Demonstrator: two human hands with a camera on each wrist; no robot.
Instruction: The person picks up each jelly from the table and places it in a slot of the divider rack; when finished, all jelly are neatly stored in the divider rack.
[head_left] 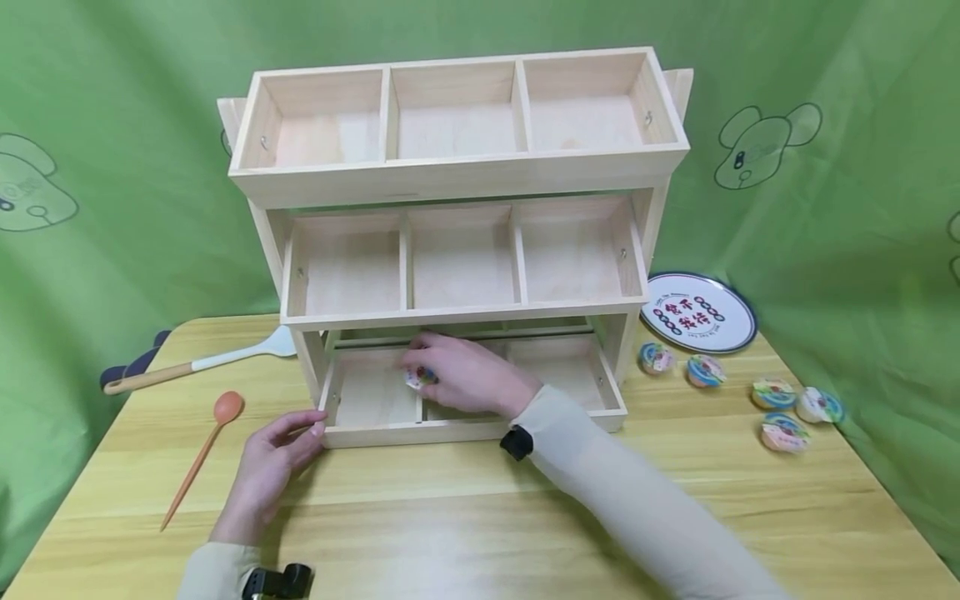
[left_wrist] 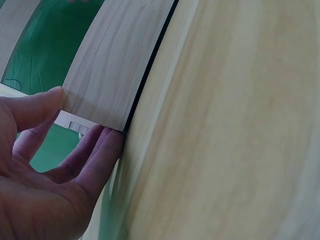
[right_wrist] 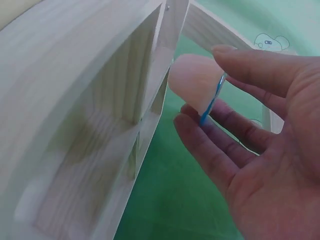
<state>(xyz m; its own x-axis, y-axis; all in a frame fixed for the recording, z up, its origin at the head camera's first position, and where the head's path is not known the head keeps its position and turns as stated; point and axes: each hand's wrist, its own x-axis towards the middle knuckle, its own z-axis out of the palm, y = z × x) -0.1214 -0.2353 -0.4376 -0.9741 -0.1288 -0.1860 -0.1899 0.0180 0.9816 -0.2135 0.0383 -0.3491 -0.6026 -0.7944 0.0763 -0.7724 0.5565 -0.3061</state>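
Observation:
A pale wooden three-tier rack (head_left: 457, 180) stands on the table, each tier a tray split into three compartments. My right hand (head_left: 468, 375) is over the lowest tray, near its left divider. It pinches a small jelly cup (right_wrist: 196, 82) between thumb and fingers. The cup has a pale pink body and a blue-edged lid, and in the right wrist view it is tilted beside the tray. My left hand (head_left: 273, 458) holds the front left corner of the lowest tray (left_wrist: 112, 70), thumb at the upper edge and fingers against its end.
Several jelly cups (head_left: 774, 393) lie on the right of the table (head_left: 450, 533), in front of a white plate (head_left: 697, 310) with a blue rim. On the left are an orange spoon (head_left: 227, 407) and a white utensil with a wooden handle (head_left: 150, 378). A green curtain (head_left: 840, 217) hangs behind.

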